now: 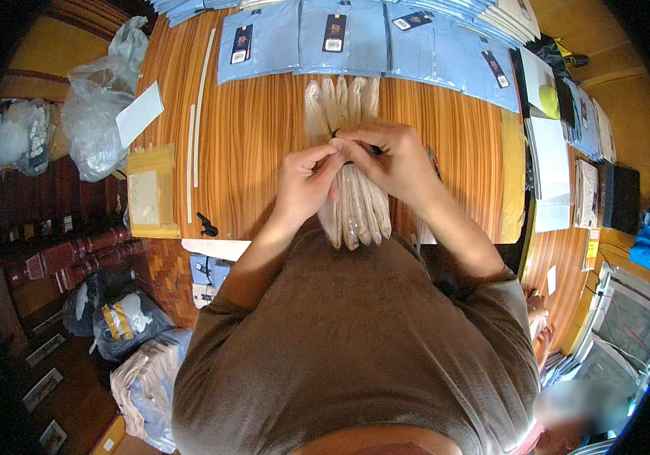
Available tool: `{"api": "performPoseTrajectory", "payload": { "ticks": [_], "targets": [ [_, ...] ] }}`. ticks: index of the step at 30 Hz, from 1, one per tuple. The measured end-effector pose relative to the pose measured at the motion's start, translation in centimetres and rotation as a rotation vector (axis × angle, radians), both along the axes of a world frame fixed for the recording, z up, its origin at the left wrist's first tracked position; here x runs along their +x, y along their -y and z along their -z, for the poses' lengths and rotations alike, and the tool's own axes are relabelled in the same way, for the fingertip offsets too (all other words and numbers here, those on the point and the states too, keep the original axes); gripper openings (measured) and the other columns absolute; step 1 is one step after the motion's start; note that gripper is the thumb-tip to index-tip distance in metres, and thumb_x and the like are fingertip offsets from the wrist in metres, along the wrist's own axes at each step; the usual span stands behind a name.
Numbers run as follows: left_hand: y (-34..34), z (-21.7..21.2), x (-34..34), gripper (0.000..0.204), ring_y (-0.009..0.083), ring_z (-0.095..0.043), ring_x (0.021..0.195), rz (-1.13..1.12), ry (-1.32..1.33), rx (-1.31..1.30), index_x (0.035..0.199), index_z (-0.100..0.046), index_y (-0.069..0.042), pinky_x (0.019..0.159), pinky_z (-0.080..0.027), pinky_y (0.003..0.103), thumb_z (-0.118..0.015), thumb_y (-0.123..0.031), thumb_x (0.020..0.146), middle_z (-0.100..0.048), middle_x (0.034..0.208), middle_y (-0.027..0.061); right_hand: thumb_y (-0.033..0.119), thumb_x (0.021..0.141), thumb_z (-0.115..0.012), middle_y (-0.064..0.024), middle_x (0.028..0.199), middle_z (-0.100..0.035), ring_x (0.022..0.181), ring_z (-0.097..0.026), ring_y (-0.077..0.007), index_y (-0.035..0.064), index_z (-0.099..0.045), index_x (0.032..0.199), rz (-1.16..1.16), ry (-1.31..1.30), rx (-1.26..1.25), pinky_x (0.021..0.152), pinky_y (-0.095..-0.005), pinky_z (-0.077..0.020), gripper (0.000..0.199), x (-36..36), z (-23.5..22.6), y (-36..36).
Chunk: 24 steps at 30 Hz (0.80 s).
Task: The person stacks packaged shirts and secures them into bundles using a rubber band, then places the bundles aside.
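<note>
A bundle of beige folded garments in clear plastic (359,208) lies at the near middle of the table, its far end pointing away from me. A thin black tie (335,135) crosses its middle. Over the bundle, my left hand (303,182) and my right hand (399,161) meet with fingertips pinched together at the tie. Both hands are closed on the tie, though the fingers hide most of it. Beyond the bundle, bagged blue shirts (344,57) with dark tags lie in a row.
The wood-grain table (253,144) has tan tape along its sides. Pale strips (194,144) and a small black object (207,225) lie at left. Clear plastic bags (96,114) hang past the left edge. Paper stacks (550,163) stand at right, where another person's hands (541,322) show.
</note>
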State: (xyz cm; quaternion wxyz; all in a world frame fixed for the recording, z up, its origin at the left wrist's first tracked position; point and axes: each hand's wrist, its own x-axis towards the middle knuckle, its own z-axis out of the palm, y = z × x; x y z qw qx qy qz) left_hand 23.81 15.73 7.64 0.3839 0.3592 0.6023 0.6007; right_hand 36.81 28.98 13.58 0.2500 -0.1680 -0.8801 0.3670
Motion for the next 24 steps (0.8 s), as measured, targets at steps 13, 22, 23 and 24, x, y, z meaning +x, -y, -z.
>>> {"api": "performPoseTrajectory", "payload": {
  "ticks": [13,22,23,24],
  "targets": [
    [-0.6,-0.1,-1.7,0.021,0.0057,-0.053,0.066,0.115,-0.141,0.057,0.105,-0.073,0.002,0.057,-0.043,0.023,-0.061,-0.014,0.106,-0.066,0.081,0.0,0.029,0.095,-0.066,-0.0073,0.083,-0.071,0.07,-0.071,-0.0298,0.0082,-0.067,0.096,-0.213,0.353,0.509,0.059,-0.0437,-0.0568,0.021,6.1,1.6,-1.9],
    [-2.8,-3.9,-1.6,0.016,0.037,-0.067,0.069,0.442,-0.812,-0.004,0.096,-0.075,-0.007,0.063,-0.052,0.045,-0.067,-0.02,0.094,-0.07,0.079,0.0178,0.026,0.096,-0.07,-0.0104,0.077,-0.069,0.069,-0.069,-0.0317,0.0091,-0.072,0.102,-0.435,0.468,0.537,0.061,-0.0431,-0.0541,0.019,2.7,-3.6,-4.7],
    [-3.1,-3.3,-2.3,0.017,0.0362,-0.066,0.068,0.56,-0.639,0.002,0.099,-0.075,-0.006,0.063,-0.052,0.043,-0.067,-0.021,0.096,-0.07,0.08,0.0183,0.027,0.097,-0.068,-0.0104,0.076,-0.069,0.07,-0.069,-0.0313,0.0092,-0.071,0.101,-0.446,0.34,0.514,0.061,-0.0425,-0.0546,0.018,2.5,-4.1,-4.7],
    [-3.5,-2.8,-3.2,0.019,0.0354,-0.065,0.068,0.675,-0.467,0.011,0.102,-0.075,-0.005,0.063,-0.051,0.041,-0.066,-0.022,0.098,-0.07,0.082,0.0187,0.026,0.097,-0.068,-0.0101,0.076,-0.069,0.07,-0.069,-0.0313,0.0094,-0.071,0.101,-0.454,0.351,0.523,0.062,-0.0425,-0.0547,0.018,2.5,-4.0,-4.8]
  ]
}}
